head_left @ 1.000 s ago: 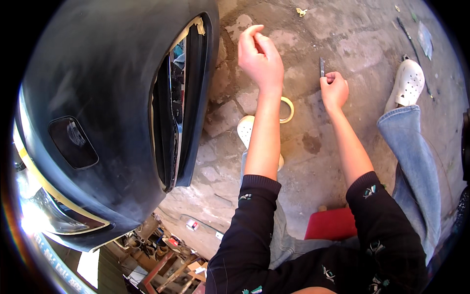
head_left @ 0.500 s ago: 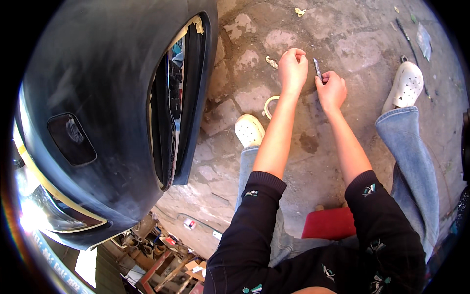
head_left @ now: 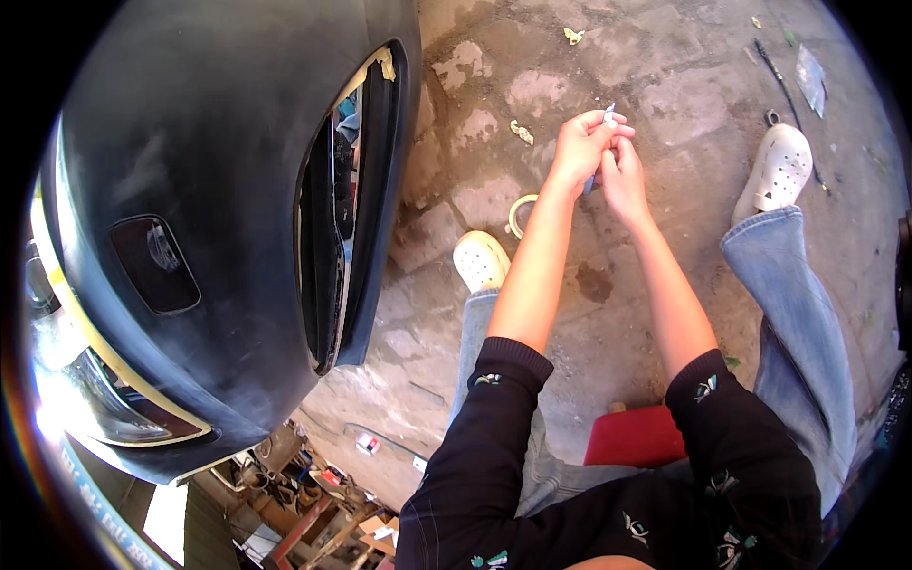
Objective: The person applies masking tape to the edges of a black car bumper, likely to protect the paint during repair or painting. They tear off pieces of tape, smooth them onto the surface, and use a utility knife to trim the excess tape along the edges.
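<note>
My left hand [head_left: 581,150] and my right hand [head_left: 623,182] meet above the paved ground, fingers closed and touching. Between them is a slim utility knife [head_left: 610,112]. Its pale blade end points away from me, past the fingertips of my left hand. A bluish piece, seemingly its handle, shows lower down between the wrists. My fingers cover most of the knife, so the exact grip of each hand is partly hidden. Left of my forearm, a roll of pale yellow masking tape [head_left: 513,217] lies on the ground. A crumpled tape scrap [head_left: 522,132] is beyond it.
On my left stands a large dark car body panel [head_left: 237,123] with an oblong opening and masking tape along its edges. A red seat [head_left: 636,437] is beneath me. Clutter and wood pieces [head_left: 323,522] lie at lower left. A dark stick [head_left: 779,71] lies at far right.
My hands were apart, the right one holding the knife with its blade exposed. They have come together, the right moving left, and the knife now sits between them.
</note>
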Demonstrator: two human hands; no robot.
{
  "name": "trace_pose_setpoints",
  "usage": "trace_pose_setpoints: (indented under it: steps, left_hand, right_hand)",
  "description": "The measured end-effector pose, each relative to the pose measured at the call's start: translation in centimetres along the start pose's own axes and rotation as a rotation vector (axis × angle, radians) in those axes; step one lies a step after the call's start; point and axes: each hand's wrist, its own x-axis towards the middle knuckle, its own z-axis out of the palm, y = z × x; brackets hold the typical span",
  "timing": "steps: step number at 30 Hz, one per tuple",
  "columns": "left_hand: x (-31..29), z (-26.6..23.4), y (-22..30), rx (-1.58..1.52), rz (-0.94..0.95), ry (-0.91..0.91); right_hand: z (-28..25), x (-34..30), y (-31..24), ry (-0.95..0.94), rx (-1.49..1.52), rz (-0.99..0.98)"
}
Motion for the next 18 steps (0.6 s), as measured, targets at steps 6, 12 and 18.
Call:
trace_pose_setpoints:
  steps: [6, 12, 18]
  left_hand:
    - [-4.0, 2.2, 6.6, -0.107, 0.079, 0.081]
    - [-11.7, 6.4, 12.6, -0.063, 0.152, 0.164]
    - [-21.0, 11.1, 13.7, -0.196, 0.297, 0.122]
  right_hand:
    - [1.0, -4.2, -8.0, -0.161, 0.373, 0.146]
    - [-1.8, -12.2, -16.6, -0.273, 0.578, 0.293]
    - [-4.8, -17.8, -20.2, -0.396, 0.556, 0.198]
